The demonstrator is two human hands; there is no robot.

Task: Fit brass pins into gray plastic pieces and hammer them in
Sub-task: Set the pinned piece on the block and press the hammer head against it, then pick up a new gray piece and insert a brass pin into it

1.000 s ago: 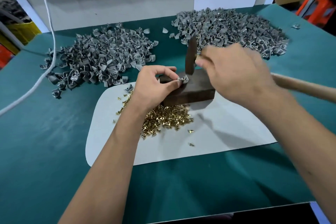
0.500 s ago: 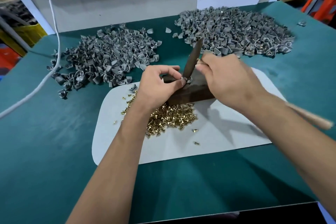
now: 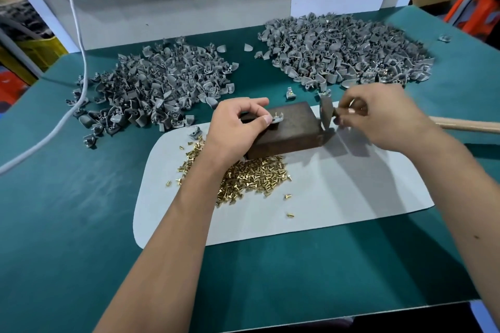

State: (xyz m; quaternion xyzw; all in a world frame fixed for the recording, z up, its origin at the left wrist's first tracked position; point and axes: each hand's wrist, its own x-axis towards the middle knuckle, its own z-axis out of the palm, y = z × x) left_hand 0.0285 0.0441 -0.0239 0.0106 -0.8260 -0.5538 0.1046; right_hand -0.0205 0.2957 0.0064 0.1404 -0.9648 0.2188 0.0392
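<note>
Two heaps of gray plastic pieces lay on the green table (image 3: pixel 67 224): the left heap (image 3: pixel 159 89) near a white cable (image 3: pixel 78 43), the right heap (image 3: pixel 349 51) further back. A white mat (image 3: pixel 338 197) carried a dark wooden block (image 3: pixel 289 130) and a pile of brass pins (image 3: pixel 251 173), the latter partly hidden by the left forearm. The left hand (image 3: pixel 232 130) pinched one gray plastic piece (image 3: pixel 277 117) with a pin standing in it, pressed on the block's top. The right hand (image 3: pixel 378 119) gripped the hammer (image 3: pixel 326 113) close to its head, fingers curled round the neck; the head hung just off the block's right end, apart from the held piece. The wooden handle ran out to the right.
</note>
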